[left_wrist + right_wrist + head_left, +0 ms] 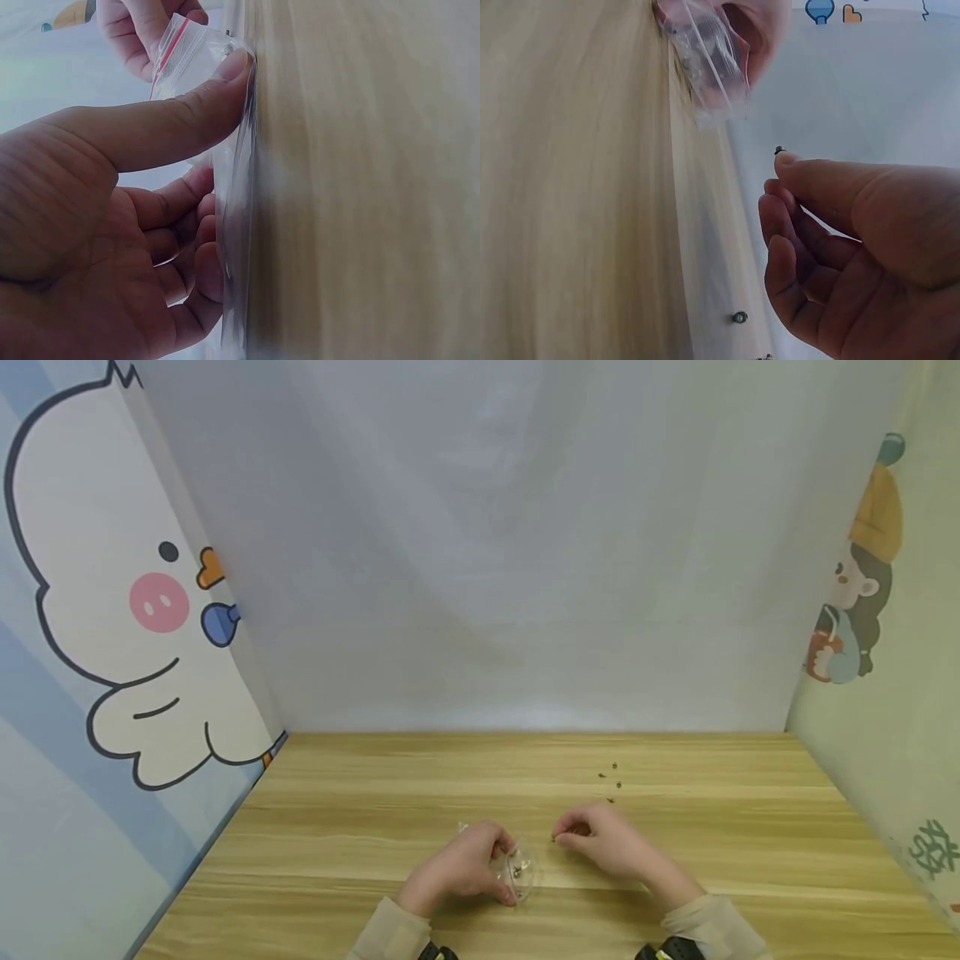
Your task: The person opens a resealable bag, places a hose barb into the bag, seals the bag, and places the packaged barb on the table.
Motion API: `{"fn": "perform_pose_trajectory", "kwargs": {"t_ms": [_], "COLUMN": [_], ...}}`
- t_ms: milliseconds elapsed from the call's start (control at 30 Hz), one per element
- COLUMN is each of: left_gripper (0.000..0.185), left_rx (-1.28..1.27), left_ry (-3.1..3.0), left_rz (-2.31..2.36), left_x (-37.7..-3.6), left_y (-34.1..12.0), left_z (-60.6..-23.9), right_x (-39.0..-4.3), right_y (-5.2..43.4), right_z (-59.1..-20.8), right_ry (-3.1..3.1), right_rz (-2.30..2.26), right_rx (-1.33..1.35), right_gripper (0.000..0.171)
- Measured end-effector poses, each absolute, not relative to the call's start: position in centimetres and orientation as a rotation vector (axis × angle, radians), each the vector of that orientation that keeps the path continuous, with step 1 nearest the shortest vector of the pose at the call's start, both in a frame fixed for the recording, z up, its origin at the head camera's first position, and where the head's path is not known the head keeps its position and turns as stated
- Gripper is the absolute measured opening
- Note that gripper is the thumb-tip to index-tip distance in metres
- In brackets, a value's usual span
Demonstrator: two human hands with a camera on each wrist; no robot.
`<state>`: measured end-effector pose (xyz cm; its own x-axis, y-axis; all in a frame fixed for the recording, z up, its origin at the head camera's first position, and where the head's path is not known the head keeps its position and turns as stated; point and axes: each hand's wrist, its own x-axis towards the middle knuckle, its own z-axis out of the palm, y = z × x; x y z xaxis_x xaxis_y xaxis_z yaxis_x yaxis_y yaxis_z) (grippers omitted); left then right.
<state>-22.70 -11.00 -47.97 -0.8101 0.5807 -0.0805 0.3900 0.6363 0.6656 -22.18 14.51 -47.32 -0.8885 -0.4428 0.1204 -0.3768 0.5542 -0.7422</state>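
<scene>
My left hand [504, 868] rests on the wooden table [360, 827] and pinches a small clear zip bag [520, 870] holding a few small metal parts. In the left wrist view, the left hand [217, 157] has its thumb pressing the bag [191, 56], which has a red seal line, against the tabletop. A little to the right, my right hand [562, 837] pinches a tiny dark screw [554, 837] at its fingertips. The right wrist view shows that screw [780, 151] at the tip of the right hand [776, 184], just short of the bag [709, 64].
Several loose small screws [611, 781] lie on the table beyond the right hand; one of them [739, 317] shows in the right wrist view. Fabric walls with cartoon prints close in the table on the left, back and right.
</scene>
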Motion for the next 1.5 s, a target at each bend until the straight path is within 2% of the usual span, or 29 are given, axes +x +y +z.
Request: {"fn": "perform_pose_trajectory", "kwargs": {"t_ms": [533, 1500], "left_gripper": [0.057, 0.055], "left_rx": [0.817, 0.807], "left_ry": [2.585, 2.594], "left_rz": [0.929, 0.922], "left_x": [-22.7, -22.9], "left_y": [-11.1, -11.0], "left_z": [-47.9, -48.3], "right_x": [-21.2, -21.0], "right_y": [11.6, 10.5], "right_z": [-47.8, -48.4], "right_ry": [2.692, 2.772], "right_rz": [-1.31, -1.293], "right_rx": [-0.729, -0.726], "right_gripper": [0.005, 0.005]}}
